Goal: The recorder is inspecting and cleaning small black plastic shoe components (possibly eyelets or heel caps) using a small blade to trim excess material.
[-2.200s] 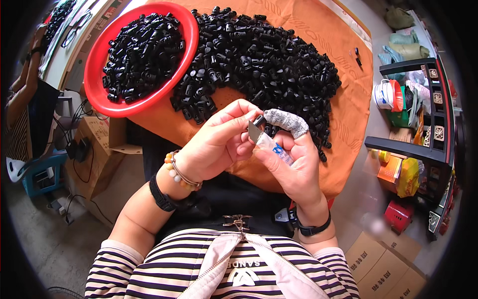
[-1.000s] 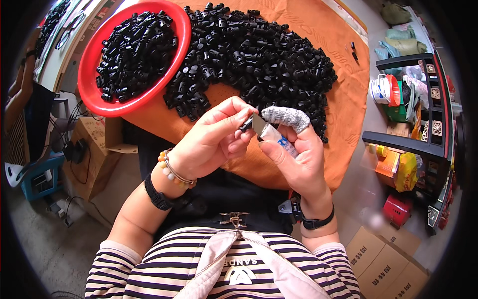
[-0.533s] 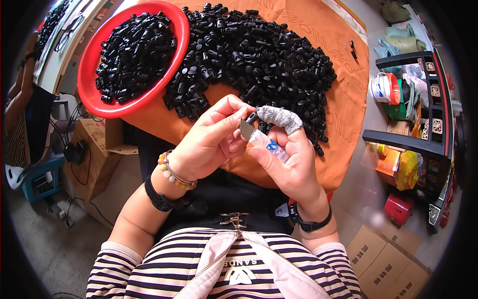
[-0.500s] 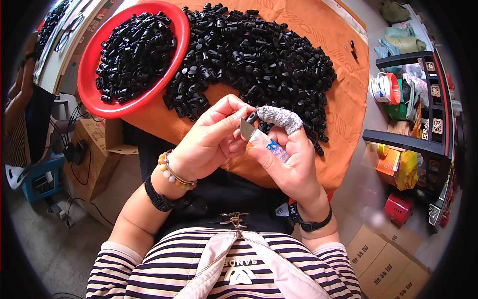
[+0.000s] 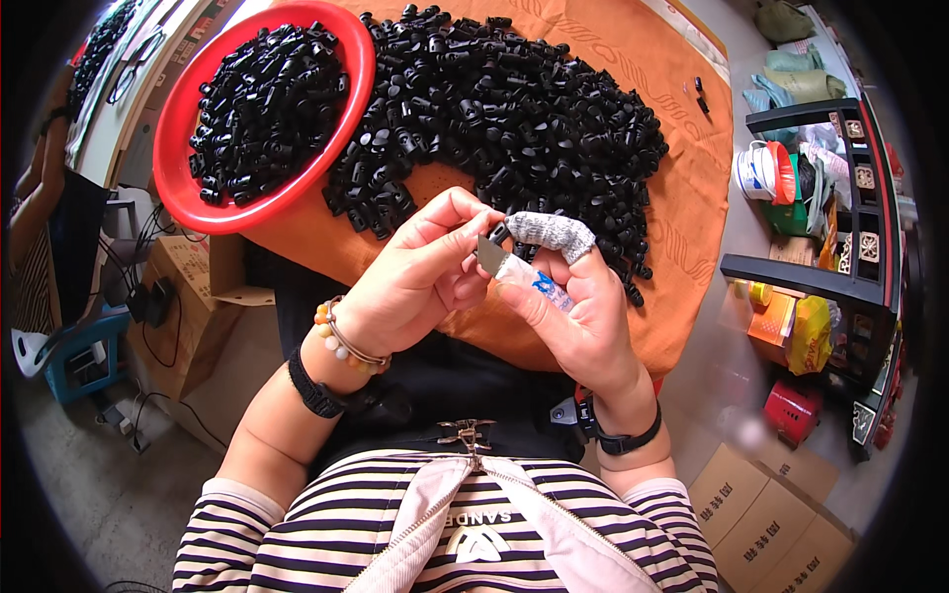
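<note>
Here, left hand [image 5: 415, 287] pinches a small black part [image 5: 500, 234] — right hand [image 5: 573, 316], forefinger wrapped, grips a blade [image 5: 491, 256].

- My left hand [image 5: 415, 287] has a beaded bracelet [image 5: 346, 341] at the wrist, with a black band [image 5: 314, 385] just behind it.
- My right hand [image 5: 578, 316] wears a grey knitted cot [image 5: 552, 232] on the forefinger and a black wristband [image 5: 628, 442].
- My sleeves [image 5: 232, 529] are short, striped black and white.
- A pale pink strap with a metal zip pull [image 5: 465, 432] crosses my chest.
</note>
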Available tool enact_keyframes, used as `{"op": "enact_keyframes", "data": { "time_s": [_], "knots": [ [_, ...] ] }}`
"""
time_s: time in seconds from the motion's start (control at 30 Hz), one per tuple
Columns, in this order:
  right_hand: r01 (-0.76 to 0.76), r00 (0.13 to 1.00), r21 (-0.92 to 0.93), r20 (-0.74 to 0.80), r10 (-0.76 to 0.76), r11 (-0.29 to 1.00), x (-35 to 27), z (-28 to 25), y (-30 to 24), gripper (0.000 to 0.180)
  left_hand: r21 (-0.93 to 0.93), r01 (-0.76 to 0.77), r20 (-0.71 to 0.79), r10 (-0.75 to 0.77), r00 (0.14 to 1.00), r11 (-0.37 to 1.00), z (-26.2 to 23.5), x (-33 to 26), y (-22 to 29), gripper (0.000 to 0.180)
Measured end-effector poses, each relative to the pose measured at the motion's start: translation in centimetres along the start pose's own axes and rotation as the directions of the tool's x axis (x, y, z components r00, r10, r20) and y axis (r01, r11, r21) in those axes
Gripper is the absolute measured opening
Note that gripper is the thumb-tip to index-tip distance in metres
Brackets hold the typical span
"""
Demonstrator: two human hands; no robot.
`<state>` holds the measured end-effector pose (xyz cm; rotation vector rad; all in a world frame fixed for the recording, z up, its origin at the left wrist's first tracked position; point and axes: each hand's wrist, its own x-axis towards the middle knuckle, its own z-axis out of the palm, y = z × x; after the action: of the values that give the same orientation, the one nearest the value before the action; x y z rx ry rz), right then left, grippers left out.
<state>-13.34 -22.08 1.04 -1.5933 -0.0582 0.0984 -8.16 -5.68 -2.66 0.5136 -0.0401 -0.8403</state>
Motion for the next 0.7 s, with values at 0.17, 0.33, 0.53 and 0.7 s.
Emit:
{"op": "enact_keyframes", "data": {
  "time_s": [0.17,0.33,0.53,0.7],
  "knots": [
    [-0.019,1.0,-0.035,0.006,0.019,0.999,-0.1,-0.3,0.1,0.034,-0.027,0.033,-0.04,-0.034,0.999,0.999,0.5,-0.1,0.3,0.009],
    [-0.04,0.999,0.111,-0.03,0.044,0.993,0.2,-0.1,0.3,0.035,-0.046,0.046,-0.042,-0.048,0.998,0.998,0.4,-0.2,0.3,0.01],
    [0.107,0.967,0.179,-0.247,-0.06,0.978,1.1,0.7,0.8,0.044,0.007,0.051,-0.124,-0.05,0.991,0.999,0.8,-0.1,0.1,0.014],
    [0.02,0.994,0.02,-0.109,-0.018,1.0,2.1,1.4,0.1,0.05,-0.044,0.016,-0.012,-0.016,1.0,0.999,0.3,-0.2,-0.1,0.012]
  ]
}}
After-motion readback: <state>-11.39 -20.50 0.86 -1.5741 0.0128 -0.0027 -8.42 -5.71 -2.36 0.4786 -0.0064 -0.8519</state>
